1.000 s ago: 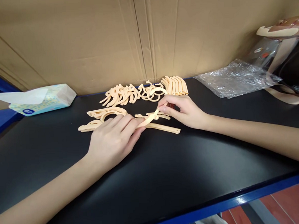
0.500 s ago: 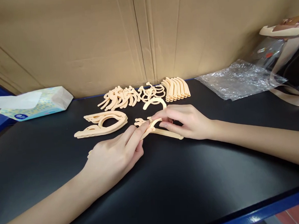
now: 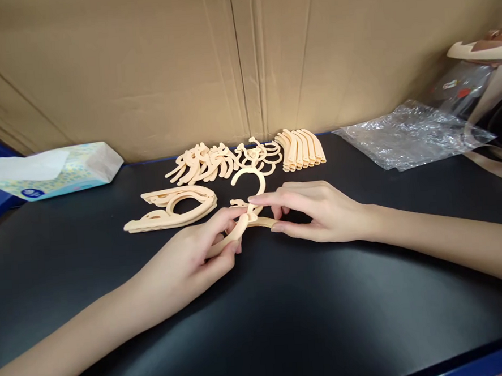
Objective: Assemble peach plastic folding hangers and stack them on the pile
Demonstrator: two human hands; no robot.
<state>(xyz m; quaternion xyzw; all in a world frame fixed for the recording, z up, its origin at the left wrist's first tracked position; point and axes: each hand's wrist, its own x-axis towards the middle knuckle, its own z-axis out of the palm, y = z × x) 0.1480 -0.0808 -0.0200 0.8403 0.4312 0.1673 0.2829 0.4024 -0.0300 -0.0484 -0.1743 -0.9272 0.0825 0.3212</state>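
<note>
Between my hands is a beige plastic folding clothes hanger [image 3: 251,217], its curved hook [image 3: 262,181] pointing away from me. My left hand [image 3: 190,247] is closed round the hanger's left arm, thumb in front and fingers behind. With fingertips at the hook's base and the thumb on the right arm, my right hand [image 3: 320,212] grips the other side. Part of a small beige piece [image 3: 237,202] shows just behind the hanger. To the left lie folded hangers [image 3: 172,218], stacked flat on the black table [image 3: 284,316].
Along the back lie a pile of curved arm pieces [image 3: 202,164], a heap of loose hooks [image 3: 255,153] and a row of nested arms [image 3: 303,149]. A tissue pack [image 3: 63,171] sits at left, crinkled clear plastic [image 3: 409,136] at right. Cardboard [image 3: 142,75] stands behind.
The hanger has turned, and its hook has shifted left and stands more upright. My left thumb now wraps the left arm from the front. My right thumb has moved onto the right arm.
</note>
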